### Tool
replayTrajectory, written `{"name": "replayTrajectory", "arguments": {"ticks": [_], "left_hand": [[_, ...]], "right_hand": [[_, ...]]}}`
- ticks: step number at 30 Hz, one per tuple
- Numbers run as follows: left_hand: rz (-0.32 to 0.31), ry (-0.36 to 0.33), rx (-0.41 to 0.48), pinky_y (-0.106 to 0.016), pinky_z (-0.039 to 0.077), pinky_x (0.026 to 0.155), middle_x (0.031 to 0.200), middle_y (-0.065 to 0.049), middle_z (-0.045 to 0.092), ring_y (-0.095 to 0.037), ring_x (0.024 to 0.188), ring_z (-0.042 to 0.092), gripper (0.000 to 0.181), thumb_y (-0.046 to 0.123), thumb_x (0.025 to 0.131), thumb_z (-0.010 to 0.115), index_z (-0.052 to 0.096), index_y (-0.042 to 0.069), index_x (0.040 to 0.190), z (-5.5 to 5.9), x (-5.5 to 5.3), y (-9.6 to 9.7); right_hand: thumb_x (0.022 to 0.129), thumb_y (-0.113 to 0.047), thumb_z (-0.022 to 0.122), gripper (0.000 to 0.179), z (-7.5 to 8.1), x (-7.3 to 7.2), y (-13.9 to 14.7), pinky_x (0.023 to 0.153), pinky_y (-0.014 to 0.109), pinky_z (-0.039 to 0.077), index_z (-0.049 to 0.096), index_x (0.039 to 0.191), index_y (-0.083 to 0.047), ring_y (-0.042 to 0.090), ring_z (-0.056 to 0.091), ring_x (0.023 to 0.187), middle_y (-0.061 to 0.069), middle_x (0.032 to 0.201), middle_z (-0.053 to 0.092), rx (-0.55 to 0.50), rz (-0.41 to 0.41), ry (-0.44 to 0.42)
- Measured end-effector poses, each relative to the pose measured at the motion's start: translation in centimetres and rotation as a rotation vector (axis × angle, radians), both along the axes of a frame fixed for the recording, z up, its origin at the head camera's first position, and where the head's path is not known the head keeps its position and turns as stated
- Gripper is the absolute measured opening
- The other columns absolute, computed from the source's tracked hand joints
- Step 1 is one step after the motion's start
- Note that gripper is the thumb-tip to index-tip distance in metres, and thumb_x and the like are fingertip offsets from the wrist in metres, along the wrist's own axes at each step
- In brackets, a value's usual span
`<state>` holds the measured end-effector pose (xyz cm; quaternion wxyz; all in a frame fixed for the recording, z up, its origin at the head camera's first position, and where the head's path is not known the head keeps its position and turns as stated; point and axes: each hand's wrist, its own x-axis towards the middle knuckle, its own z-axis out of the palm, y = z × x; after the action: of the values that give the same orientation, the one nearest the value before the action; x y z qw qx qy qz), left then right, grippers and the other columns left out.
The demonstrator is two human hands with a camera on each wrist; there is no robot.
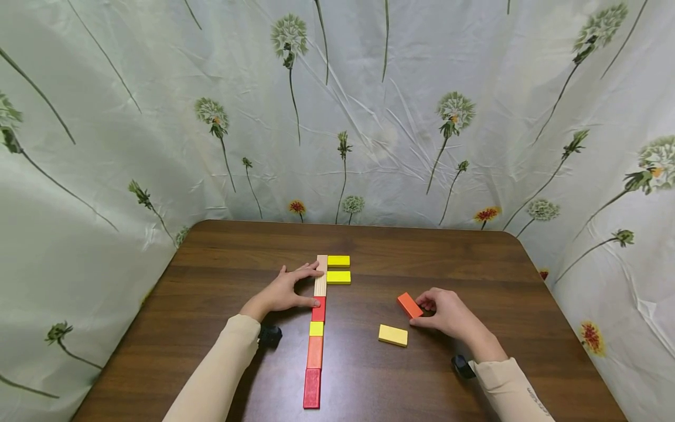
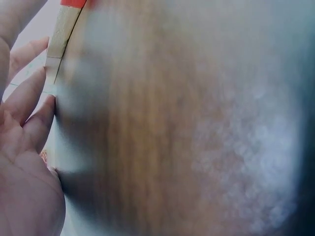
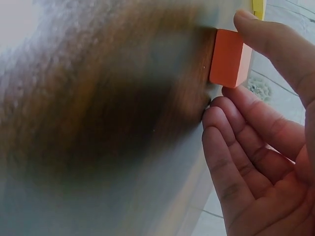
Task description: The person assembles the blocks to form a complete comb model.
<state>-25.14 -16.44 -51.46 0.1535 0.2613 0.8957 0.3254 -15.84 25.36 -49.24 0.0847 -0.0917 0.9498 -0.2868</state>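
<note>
A line of wooden blocks runs up the table: a dark red block (image 1: 312, 390) at the near end, then an orange-red block (image 1: 314, 353), a short yellow block (image 1: 316, 329), a red block (image 1: 320, 315) and a bare-wood stretch (image 1: 320, 287). My left hand (image 1: 287, 289) lies spread from the left, thumb at the red block and fingertips at the bare wood. To the right, my right hand (image 1: 448, 313) pinches a loose orange block (image 1: 408, 305) between thumb and index finger. That orange block (image 3: 227, 58) appears close against the tabletop in the right wrist view.
Two bright yellow blocks, the far one (image 1: 338, 261) and the nearer one (image 1: 338, 278), stick out rightward from the line's far end. A pale yellow block (image 1: 392, 335) lies loose near my right thumb. Beyond the brown table (image 1: 422, 252) hangs a flower-patterned curtain (image 1: 369, 117).
</note>
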Motion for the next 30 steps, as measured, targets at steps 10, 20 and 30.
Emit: {"name": "replayTrajectory", "arguments": {"ticks": [10,20,30], "left_hand": [[0.008,-0.009,0.031,-0.078,-0.003,0.129,0.176,-0.002,0.036,-0.035,0.166,0.026,0.076,0.048,0.087,0.089,0.06,0.027,0.153,-0.4,0.5,-0.2],[-0.004,-0.009,0.022,-0.076,-0.003,0.13,0.177,0.001,0.033,-0.033,0.167,0.025,0.078,0.052,0.087,0.087,0.057,0.029,0.156,-0.9,-0.1,0.1],[-0.004,-0.013,0.014,-0.075,-0.004,0.13,0.177,0.003,0.034,-0.03,0.167,0.025,0.077,0.049,0.087,0.089,0.058,0.027,0.154,-0.2,-0.4,-0.3]], "right_hand": [[0.08,-0.03,0.097,0.037,0.0,-0.2,-0.1,0.078,0.03,0.055,0.077,0.103,-0.008,0.013,0.06,0.087,0.0,0.094,0.069,-0.004,-0.005,-0.005],[0.085,-0.021,0.091,0.027,-0.1,-0.3,1.7,0.071,0.023,0.053,0.078,0.102,-0.004,0.012,0.061,0.081,0.0,0.089,0.071,-0.034,-0.034,-0.013],[0.088,-0.021,0.089,0.027,-0.6,-1.9,0.9,0.073,0.021,0.056,0.079,0.105,-0.003,0.011,0.064,0.082,0.001,0.091,0.074,-0.106,-0.008,-0.007]]}}
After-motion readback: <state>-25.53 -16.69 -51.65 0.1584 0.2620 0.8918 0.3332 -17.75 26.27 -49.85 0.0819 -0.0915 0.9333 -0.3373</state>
